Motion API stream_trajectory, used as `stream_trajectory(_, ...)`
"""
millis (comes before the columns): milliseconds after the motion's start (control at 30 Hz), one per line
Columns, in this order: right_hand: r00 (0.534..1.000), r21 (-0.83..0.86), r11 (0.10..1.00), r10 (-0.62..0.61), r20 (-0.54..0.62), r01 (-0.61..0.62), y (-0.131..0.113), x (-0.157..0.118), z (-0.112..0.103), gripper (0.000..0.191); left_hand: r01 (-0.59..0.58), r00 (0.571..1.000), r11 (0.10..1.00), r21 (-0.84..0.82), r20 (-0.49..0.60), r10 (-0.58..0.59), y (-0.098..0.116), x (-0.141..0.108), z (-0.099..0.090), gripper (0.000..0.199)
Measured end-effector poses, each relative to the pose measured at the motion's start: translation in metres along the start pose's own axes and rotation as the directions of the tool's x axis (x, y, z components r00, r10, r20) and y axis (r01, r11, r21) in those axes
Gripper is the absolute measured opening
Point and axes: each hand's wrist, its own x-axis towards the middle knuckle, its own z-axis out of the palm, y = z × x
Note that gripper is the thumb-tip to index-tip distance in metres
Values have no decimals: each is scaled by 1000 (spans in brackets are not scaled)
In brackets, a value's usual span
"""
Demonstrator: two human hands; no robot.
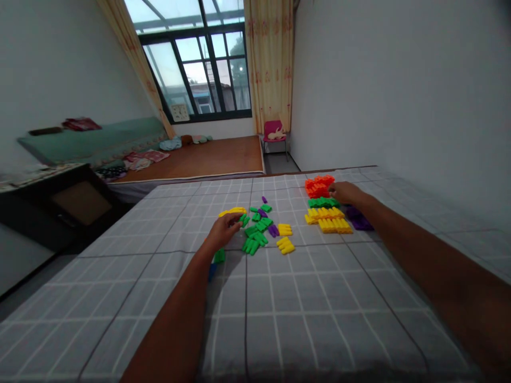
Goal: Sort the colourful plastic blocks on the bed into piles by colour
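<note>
My left hand is low over the sheet, its fingers pinched at a small green toy block on the left of a loose heap of green blocks. A few purple blocks lie among them. Yellow blocks sit just beyond this hand, and more green ones show partly behind its wrist. My right hand is beside a pile of orange blocks, above the end of a green row. Its fingers are closed; what they hold is hidden.
Yellow blocks stand in rows nearer me, with purple blocks partly under my right forearm. Two loose yellow pieces lie mid-bed. The grey checked sheet covers the surface. A wall rises on the right; a dark cabinet stands left.
</note>
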Motion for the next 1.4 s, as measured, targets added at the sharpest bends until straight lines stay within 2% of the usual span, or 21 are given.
stream_trajectory(67,997,17,997,-73,24,73,-23,1,-8,21,34,999,997,65,33,-36,2,-1,-4,43)
stream_trajectory(133,975,111,970,-219,24,215,-60,-2,-13,23,47,996,986,158,73,-59,6,-3,-8,35)
stream_trajectory(233,896,267,867,-443,24,421,-129,-15,-12,24,47,990,955,293,116,-84,12,-7,-14,31)
stream_trajectory(333,804,317,774,-592,56,548,-188,-26,-2,24,82,994,922,379,32,-101,12,-9,-21,36)
stream_trajectory(400,744,306,727,-663,83,615,-216,-29,7,25,121,993,916,384,-31,-118,8,-9,-25,36)
stream_trajectory(500,685,279,695,-713,152,662,-243,-25,15,25,154,988,929,336,-56,-144,-1,-8,-28,35)
stream_trajectory(600,675,283,706,-706,214,649,-258,-19,16,28,148,989,940,308,-69,-133,-7,-6,-27,34)
stream_trajectory(700,677,297,708,-703,217,641,-267,-20,10,32,122,992,948,294,-69,-106,-8,-5,-25,33)
stream_trajectory(833,699,285,710,-698,156,645,-263,-27,3,23,105,993,961,256,-83,-87,-13,-5,-23,33)
stream_trajectory(933,768,305,744,-638,59,595,-237,-25,-4,21,110,992,970,219,-87,-93,-19,-5,-22,35)
stream_trajectory(1067,905,429,811,-424,-38,398,-167,-2,-26,27,107,991,975,194,-99,-89,-26,-4,-21,37)
stream_trajectory(1133,943,487,820,-333,-19,300,-127,11,-37,24,100,992,974,205,-99,-81,-27,-4,-19,37)
stream_trajectory(1200,961,522,822,-275,13,228,-94,20,-42,24,91,994,974,209,-82,-75,-27,-4,-18,35)
stream_trajectory(1300,971,530,831,-233,51,171,-69,27,-33,25,84,995,977,194,-61,-73,-25,-4,-17,33)
stream_trajectory(1400,981,465,879,-168,99,104,-69,34,-11,26,87,995,978,187,-65,-76,-24,-5,-16,34)
